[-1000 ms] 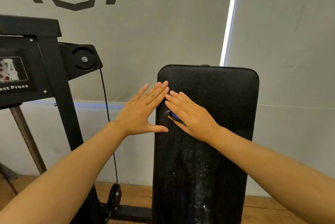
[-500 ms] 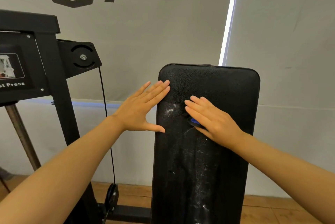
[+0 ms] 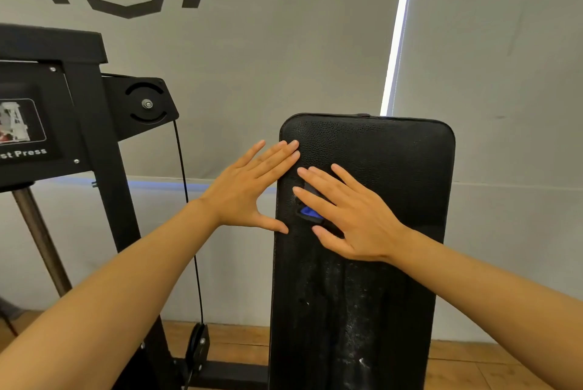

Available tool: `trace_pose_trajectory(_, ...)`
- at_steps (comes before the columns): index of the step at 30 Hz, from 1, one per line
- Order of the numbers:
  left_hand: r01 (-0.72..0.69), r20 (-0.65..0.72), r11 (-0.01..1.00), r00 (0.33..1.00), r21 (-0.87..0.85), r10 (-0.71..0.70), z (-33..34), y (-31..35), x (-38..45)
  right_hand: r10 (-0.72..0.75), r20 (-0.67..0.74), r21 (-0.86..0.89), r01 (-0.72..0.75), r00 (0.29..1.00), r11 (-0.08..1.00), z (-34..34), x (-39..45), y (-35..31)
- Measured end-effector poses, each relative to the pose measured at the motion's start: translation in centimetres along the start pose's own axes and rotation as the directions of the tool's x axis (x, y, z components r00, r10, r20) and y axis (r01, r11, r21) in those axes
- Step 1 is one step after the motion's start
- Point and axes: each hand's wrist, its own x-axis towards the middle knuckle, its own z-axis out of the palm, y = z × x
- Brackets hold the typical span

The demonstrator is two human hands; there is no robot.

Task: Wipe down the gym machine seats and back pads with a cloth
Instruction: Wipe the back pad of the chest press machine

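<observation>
My right hand (image 3: pixel 353 216) lies flat with straight fingers, pressing the dark and blue cloth (image 3: pixel 310 211) against the upright back pad (image 3: pixel 394 168); since half a second ago it has slid back toward the pad's left edge. My left hand (image 3: pixel 252 187), fingers straight, stays braced on that edge. Beyond stands the machine frame (image 3: pixel 91 137).

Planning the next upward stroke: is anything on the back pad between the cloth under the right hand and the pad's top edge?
Nothing visible. The right hand presses the dark cloth with a blue patch flat against the black padded backrest, and the leather above it is bare. The left hand only touches the pad's left edge.
</observation>
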Motion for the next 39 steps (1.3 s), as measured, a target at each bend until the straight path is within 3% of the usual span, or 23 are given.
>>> trace_pose_trajectory(3, -0.005, -0.009, 1.000, 1.000, 0.005, 0.005, -0.2, -0.1, 0.2, 0.003, 0.008, -0.071, -0.003, 1.000, 0.997, 0.0, -0.1, -0.2)
trace_pose_trajectory(9, -0.019, -0.034, 1.000, 0.999, -0.002, 0.019, -0.4, -0.5, 0.7, -0.070, -0.168, -0.062, 0.060, 0.983, 0.996, 1.0, -1.9, 0.1)
trace_pose_trajectory(13, -0.041, -0.017, 0.999, 0.999, 0.003, 0.041, -0.6, -1.0, 0.7, -0.022, -0.104, -0.045, 0.018, 0.994, 0.999, 1.7, -1.8, 0.3)
trace_pose_trajectory(16, -0.043, -0.015, 0.999, 0.999, -0.001, 0.043, -0.7, -1.3, 0.7, -0.022, -0.136, -0.036, 0.017, 0.990, 0.999, 2.8, -0.2, -0.2)
trace_pose_trajectory(29, -0.047, -0.014, 0.998, 0.999, -0.028, 0.047, -1.0, -1.3, 0.6, -0.123, -0.086, -0.058, 0.118, 0.989, 0.991, 1.1, 1.1, 0.7)
trace_pose_trajectory(39, -0.001, 0.025, 0.998, 1.000, -0.057, 0.003, -1.5, -0.6, 0.4, -0.040, -0.193, -0.023, 0.036, 0.980, 0.999, 2.8, 3.8, -1.6)
